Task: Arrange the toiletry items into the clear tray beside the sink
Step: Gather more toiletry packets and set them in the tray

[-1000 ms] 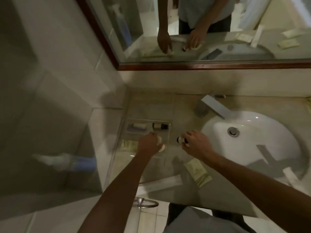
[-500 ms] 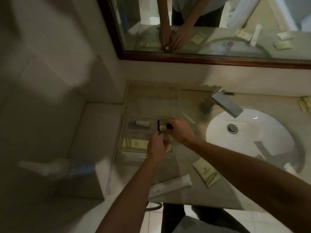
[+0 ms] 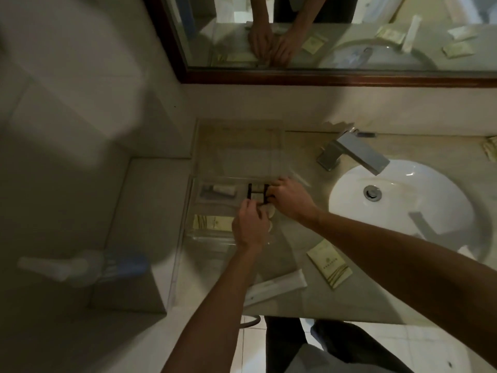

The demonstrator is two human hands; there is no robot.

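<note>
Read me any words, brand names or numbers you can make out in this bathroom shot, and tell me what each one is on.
Packet in the tray: one printed line, too small and blurred to read.
Packet on the counter: emblem and one printed line, too blurred to read.
Long white tube: small dark print, unreadable.
Nothing else shows text.

The clear plastic tray (image 3: 200, 208) sits on smooth stone-look counter (image 3: 301, 235) beside a glossy white sink (image 3: 419, 200) and brushed-metal faucet (image 3: 355, 154).

Two dark-capped bottles (image 3: 257, 194) are counted at the fingertips, one pale tube (image 3: 224, 190) and one sachet (image 3: 213, 223) left of them, two round white pieces (image 3: 269, 211) under the fingers, and one sachet (image 3: 329, 264) and one long packet (image 3: 277, 286) nearer the wrists.
</note>
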